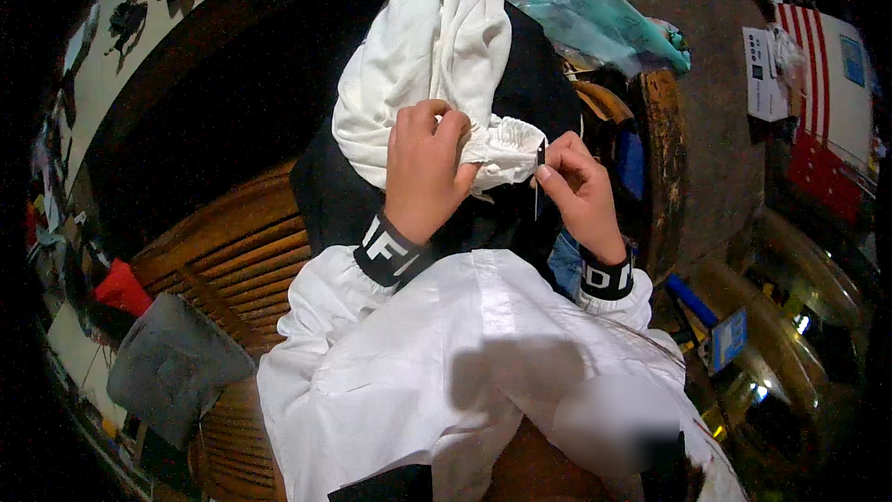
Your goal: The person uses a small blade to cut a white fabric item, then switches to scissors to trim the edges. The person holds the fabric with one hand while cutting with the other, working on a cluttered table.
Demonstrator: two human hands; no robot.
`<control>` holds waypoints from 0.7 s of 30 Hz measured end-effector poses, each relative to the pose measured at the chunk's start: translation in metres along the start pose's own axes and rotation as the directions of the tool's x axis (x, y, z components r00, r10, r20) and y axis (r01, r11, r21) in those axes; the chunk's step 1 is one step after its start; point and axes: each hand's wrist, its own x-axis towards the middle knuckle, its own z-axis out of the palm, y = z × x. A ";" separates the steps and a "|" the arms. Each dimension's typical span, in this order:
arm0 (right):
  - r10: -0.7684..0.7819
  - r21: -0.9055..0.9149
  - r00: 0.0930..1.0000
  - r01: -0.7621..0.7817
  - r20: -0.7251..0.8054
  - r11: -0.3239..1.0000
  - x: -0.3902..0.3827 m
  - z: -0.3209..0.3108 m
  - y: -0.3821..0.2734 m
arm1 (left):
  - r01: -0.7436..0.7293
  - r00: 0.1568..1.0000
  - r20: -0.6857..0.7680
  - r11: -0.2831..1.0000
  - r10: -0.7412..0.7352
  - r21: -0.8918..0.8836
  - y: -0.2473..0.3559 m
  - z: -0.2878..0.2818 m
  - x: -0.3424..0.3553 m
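Note:
A white cloth garment [390,74] with a gathered, ruffled end [511,139] lies heaped on black fabric [539,65]. My left hand [426,167] is closed on the cloth just left of the gathers, fingers bent over it. My right hand [578,186] is at the right tip of the ruffled end, pinching a thin upright tool [536,195] with dark and pale parts, whose exact kind I cannot make out. The tool's lower part hangs below the cloth. Both forearms come up from below in white sleeves with black lettered cuffs.
A slatted wooden bench [232,223] lies left, with a grey cushion [167,363] and red cloth [125,288]. A green plastic bag [604,19] and worn wooden edge [664,177] are beyond my hands. Boxes [765,74], a red-striped panel [818,112] and shiny rounded objects [771,372] are right.

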 end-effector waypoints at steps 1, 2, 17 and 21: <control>0.003 -0.040 1.000 -0.002 0.015 0.999 -0.003 -0.002 0.005 | -0.022 1.000 0.003 1.000 0.022 0.018 -0.002 0.000 -0.001; -0.002 -0.023 1.000 0.002 -0.003 1.000 -0.003 -0.002 0.009 | -0.043 0.999 0.005 0.998 0.042 0.036 -0.004 -0.002 -0.001; 0.129 0.131 0.991 -0.123 -0.044 0.984 0.035 -0.008 -0.017 | 0.455 0.891 0.284 0.695 -0.356 -0.557 -0.059 -0.049 -0.026; 0.052 0.023 0.998 -0.051 -0.048 0.998 0.095 -0.005 -0.049 | 0.313 0.947 0.066 0.849 -0.316 -0.426 -0.066 -0.016 -0.029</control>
